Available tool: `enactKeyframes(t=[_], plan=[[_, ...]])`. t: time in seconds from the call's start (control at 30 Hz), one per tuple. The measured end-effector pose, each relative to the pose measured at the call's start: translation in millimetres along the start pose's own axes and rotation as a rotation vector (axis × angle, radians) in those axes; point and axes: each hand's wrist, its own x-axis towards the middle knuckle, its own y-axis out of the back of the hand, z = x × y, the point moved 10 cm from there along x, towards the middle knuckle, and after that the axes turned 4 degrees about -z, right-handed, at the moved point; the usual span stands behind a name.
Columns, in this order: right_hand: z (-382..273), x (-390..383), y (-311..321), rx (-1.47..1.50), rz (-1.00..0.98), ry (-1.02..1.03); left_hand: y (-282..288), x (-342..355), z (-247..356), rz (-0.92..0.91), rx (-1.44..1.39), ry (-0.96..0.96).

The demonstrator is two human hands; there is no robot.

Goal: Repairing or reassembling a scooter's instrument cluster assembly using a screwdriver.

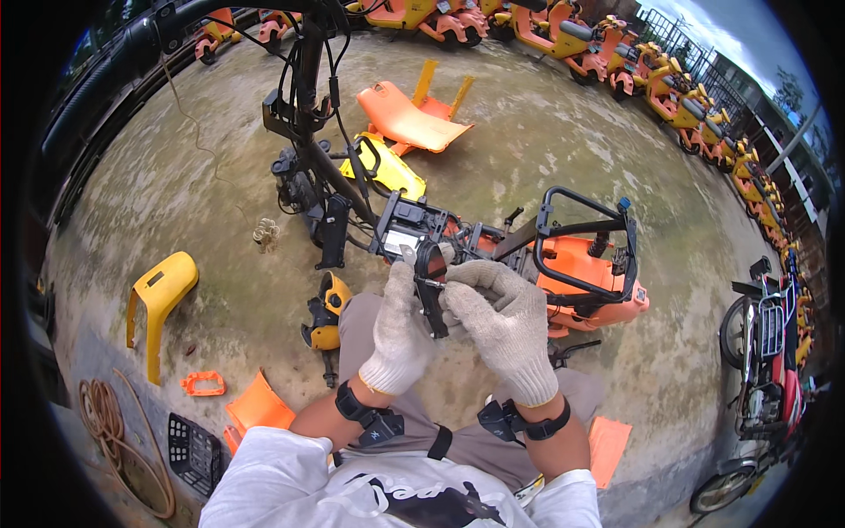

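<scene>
Both my hands wear white knitted gloves and meet in front of a stripped scooter frame (pixel 510 231). My left hand (pixel 398 339) is closed round a black bracket-like part (pixel 430 304) with a rounded loop at its upper end, held upright. From the right, my right hand (pixel 503 321) pinches a thin silvery piece (pixel 429 283), perhaps a bolt, against the side of that black part. The fingertips partly hide its end. Behind the hands, the frame shows bare black tubes, cables and an orange rear body panel (pixel 572 264).
Orange and yellow panels (pixel 409 119) lie on the concrete beyond the frame. A yellow cover (pixel 167 282), an orange ring-shaped piece (pixel 203 383), a black crate (pixel 194 453) and a coiled hose (pixel 106 422) are at left. A red motorcycle (pixel 770 378) stands at right; parked scooters (pixel 607 53) line the back.
</scene>
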Motion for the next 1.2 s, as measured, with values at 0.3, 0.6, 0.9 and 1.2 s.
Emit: enactKeyframes(t=[0.3, 0.6, 0.9, 1.2], plan=[[-6.7, -3.6, 6.4, -0.147, 0.079, 0.204, 18.4, 1.6, -4.2, 0.06, 0.124, -0.008], [-17.1, -3.9, 7.6, -0.226, 0.057, 0.238, 29.8, -0.7, -5.8, 0.101, 0.259, 0.031], [-20.4, -6.0, 0.4, -0.314, 0.04, 0.275, 36.1, -1.7, -11.3, 0.102, 0.231, 0.028], [-15.2, -2.1, 2.9, -0.216, 0.074, 0.407, 45.8, -0.5, -11.6, 0.076, 0.239, -0.026]])
